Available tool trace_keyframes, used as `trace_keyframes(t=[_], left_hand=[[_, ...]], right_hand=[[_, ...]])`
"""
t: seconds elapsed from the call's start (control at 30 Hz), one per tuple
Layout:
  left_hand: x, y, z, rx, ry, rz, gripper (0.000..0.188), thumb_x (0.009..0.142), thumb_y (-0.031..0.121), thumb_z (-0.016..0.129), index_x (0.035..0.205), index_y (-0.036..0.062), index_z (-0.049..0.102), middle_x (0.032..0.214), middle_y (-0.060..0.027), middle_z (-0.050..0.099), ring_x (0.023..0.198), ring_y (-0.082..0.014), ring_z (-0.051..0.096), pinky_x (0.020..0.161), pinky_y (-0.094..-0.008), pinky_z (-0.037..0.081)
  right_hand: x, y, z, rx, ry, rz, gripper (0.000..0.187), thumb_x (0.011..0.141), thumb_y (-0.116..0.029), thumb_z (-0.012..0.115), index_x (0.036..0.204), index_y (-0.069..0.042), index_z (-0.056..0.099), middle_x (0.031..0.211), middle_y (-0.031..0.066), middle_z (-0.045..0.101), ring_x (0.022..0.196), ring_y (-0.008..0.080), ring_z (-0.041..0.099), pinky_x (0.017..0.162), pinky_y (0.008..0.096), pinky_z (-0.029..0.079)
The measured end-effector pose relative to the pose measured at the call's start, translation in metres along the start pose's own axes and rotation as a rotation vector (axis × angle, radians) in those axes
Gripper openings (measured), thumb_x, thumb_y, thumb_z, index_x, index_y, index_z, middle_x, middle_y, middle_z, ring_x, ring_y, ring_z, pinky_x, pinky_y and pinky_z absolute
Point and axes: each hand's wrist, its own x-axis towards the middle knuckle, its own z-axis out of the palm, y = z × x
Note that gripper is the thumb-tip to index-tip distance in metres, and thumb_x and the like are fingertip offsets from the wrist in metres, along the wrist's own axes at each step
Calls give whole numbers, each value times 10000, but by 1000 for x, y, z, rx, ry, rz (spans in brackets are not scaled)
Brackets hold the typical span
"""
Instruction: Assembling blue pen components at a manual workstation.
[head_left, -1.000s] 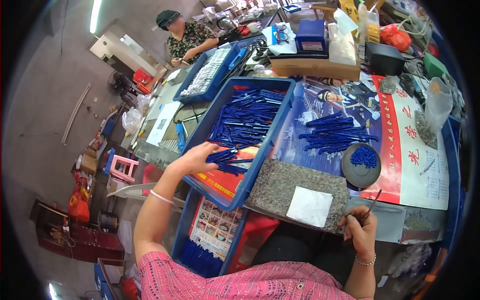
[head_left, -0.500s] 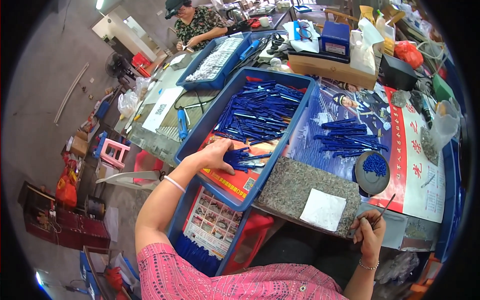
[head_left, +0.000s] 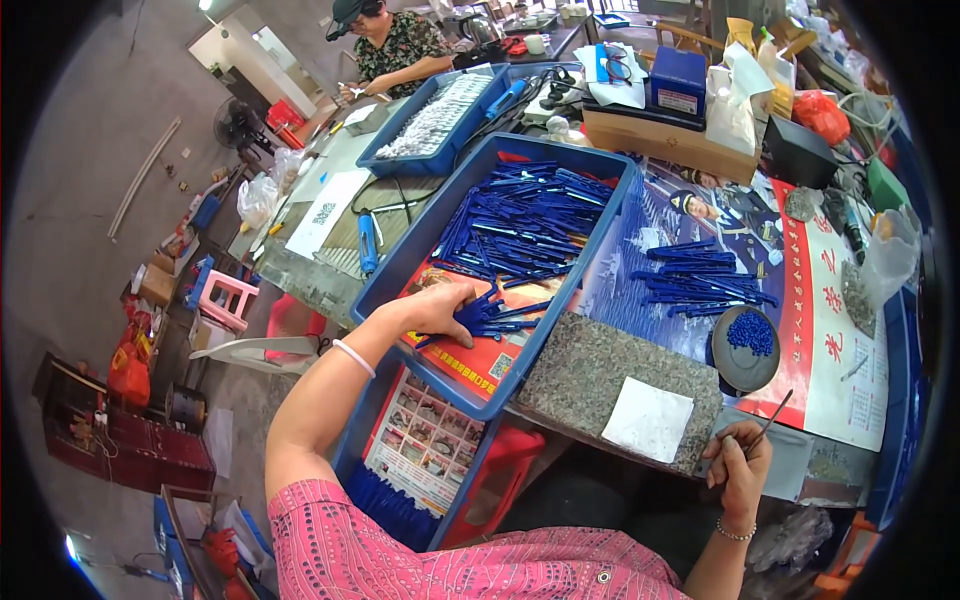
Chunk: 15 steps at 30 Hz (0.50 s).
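My left hand [head_left: 442, 312] reaches into the large blue tray [head_left: 370, 300]. Its fingers curl round a few slim blue sticks [head_left: 492, 312] at the tray's near end, some of them tilted up; the fingertips are partly hidden. Farther up the same tray lies a heap of such blue sticks [head_left: 515, 220]. At the right edge of a granite slab, my right hand [head_left: 738, 455] grips a thin dark rod-like tool [head_left: 777, 408] that points up and away. A white paper square [head_left: 648, 418] lies on the granite slab [head_left: 590, 370], left of that hand.
Right of the tray, a loose row of blue sticks [head_left: 700, 277] lies beside a round dish [head_left: 745, 370] of small blue beads. A second blue tray [head_left: 350, 470] sits below the first. Across the table a person [head_left: 395, 55] works near a tray of white pieces [head_left: 440, 115].
My left hand has shifted slightly right and the blue sticks at it have turned, some now tilting up. My right hand stays where it was with the tool.
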Motion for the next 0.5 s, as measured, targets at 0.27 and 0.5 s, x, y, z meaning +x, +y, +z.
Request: trace_keyframes(t=[0.27, 0.5], left_hand=[[-7, 2, 11, 0, 127, 32, 610, 590, 265, 828, 1015, 3, 477, 1014, -188, 564, 990, -335, 541, 832, -381, 432], [-5, -3, 11, -28, 33, 4, 602, 628, 275, 800, 1065, 0, 491, 1074, -215, 555, 1042, -349, 528, 856, -379, 431]], right_hand=[[1, -1, -2, 16, -24, -19, 60, 876, -42, 470, 910, 3, 491, 671, 131, 573, 360, 52, 358, 335, 191, 351], [1, -1, -1, 30, -28, -11, 58, 873, -45, 476, 900, 4, 495, 668, 133, 572, 358, 52, 356, 335, 191, 349]])
